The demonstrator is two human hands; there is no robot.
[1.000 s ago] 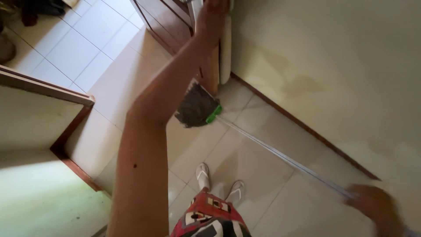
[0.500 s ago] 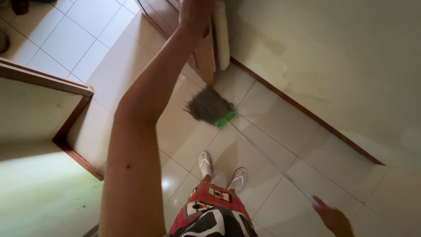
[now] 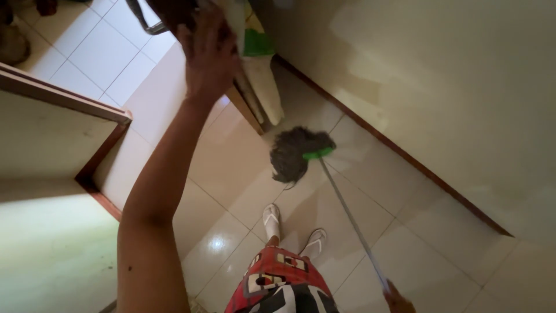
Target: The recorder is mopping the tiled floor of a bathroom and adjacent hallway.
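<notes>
My left hand (image 3: 208,58) is stretched far forward, its back to me, against the top of a wooden door panel (image 3: 248,113) and a pale rolled bundle with a green band (image 3: 260,75). Its fingers are hidden, so its grip is unclear. At the bottom edge, my right hand (image 3: 398,300) is closed around the thin metal handle (image 3: 350,220) of a mop. The dark grey mop head (image 3: 292,152), with its green clamp (image 3: 318,153), lies on the tiled floor just below the bundle. My feet in white sandals (image 3: 271,219) stand behind it.
A cream wall (image 3: 440,81) with a brown skirting board (image 3: 405,156) runs along the right. A wood-edged ledge or counter (image 3: 52,133) sits at the left. Lighter tiles (image 3: 98,52) lie beyond the doorway, with a curved metal frame (image 3: 142,20) at the top.
The mop head has slid along the floor closer to the door panel and bundle. My right hand has dropped toward the bottom edge. My left hand now sits lower in view.
</notes>
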